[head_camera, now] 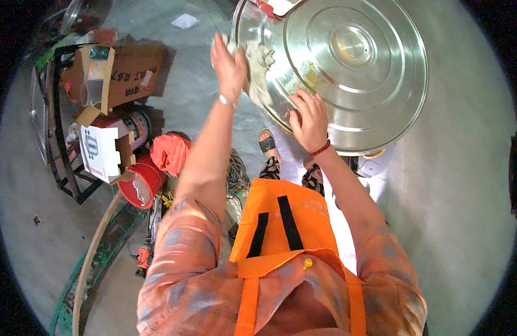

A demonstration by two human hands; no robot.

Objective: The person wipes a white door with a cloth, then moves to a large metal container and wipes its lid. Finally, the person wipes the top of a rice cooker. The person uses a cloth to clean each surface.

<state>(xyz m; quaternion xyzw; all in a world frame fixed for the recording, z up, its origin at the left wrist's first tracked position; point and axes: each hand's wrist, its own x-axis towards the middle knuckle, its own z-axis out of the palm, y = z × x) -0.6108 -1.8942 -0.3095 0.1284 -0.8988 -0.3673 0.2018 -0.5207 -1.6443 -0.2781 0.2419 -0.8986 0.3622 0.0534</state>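
Note:
Before me is a large round stainless steel lid or tabletop [380, 101] with concentric ridges and a raised centre. My left hand [229, 69] grips a pale grey cloth [260, 71] at the disc's left rim, and part of the cloth drapes over the metal. My right hand [309, 119] rests on the near part of the disc, fingers bent and thumb apart, with nothing seen in it. Just beyond its fingertips a yellowish smear [312, 77] marks the shiny surface. A red piece [265, 8] shows at the disc's far left edge.
On the left, a black metal frame [57, 126] stands by a brown cardboard box [132, 77] and a white carton [101, 149]. Nearer are a red bucket [143, 185], a red plastic bag [170, 153], coiled cable [237, 172] and a red power tool [144, 256].

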